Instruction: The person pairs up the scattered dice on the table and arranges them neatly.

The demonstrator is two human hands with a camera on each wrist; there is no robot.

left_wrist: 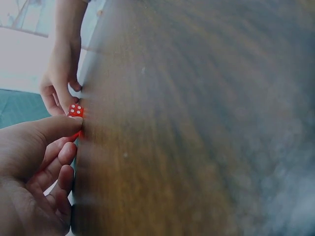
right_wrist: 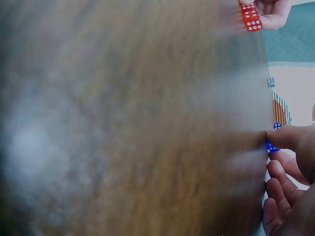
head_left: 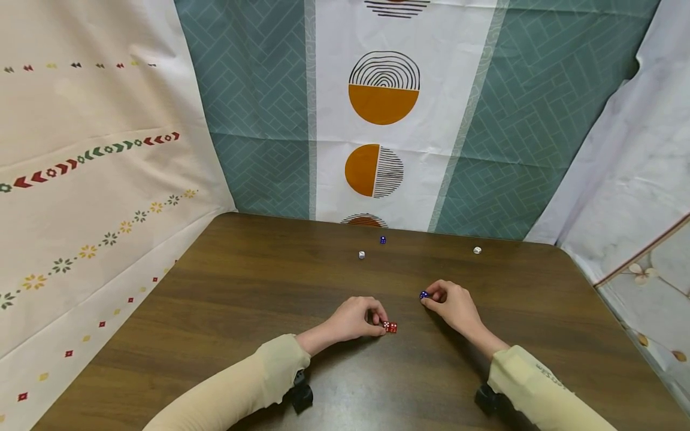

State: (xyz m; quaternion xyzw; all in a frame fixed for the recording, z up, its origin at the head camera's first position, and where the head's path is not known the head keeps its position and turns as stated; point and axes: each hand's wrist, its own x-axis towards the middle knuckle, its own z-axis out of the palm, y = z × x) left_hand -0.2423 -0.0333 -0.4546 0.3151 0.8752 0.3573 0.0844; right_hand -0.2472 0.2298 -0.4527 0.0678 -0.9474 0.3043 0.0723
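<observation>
Two red dice with white dots (head_left: 390, 327) sit side by side on the wooden table. My left hand (head_left: 358, 320) pinches the nearer-left one between thumb and fingers. In the left wrist view, the thumb covers part of a red die (left_wrist: 76, 109). The right wrist view has both red dice (right_wrist: 252, 20) in line at the top. Farther right and back, my right hand (head_left: 454, 304) pinches a blue die (head_left: 424, 294) between thumb and index finger. That blue die (right_wrist: 272, 147) is partly hidden by the thumb in the right wrist view.
Toward the back of the brown table (head_left: 259, 263) lie a second blue die (head_left: 383, 239), a white die (head_left: 362, 255) and another white die (head_left: 477, 250) farther right. Patterned cloths (head_left: 253, 120) hang along the back and both sides of the table.
</observation>
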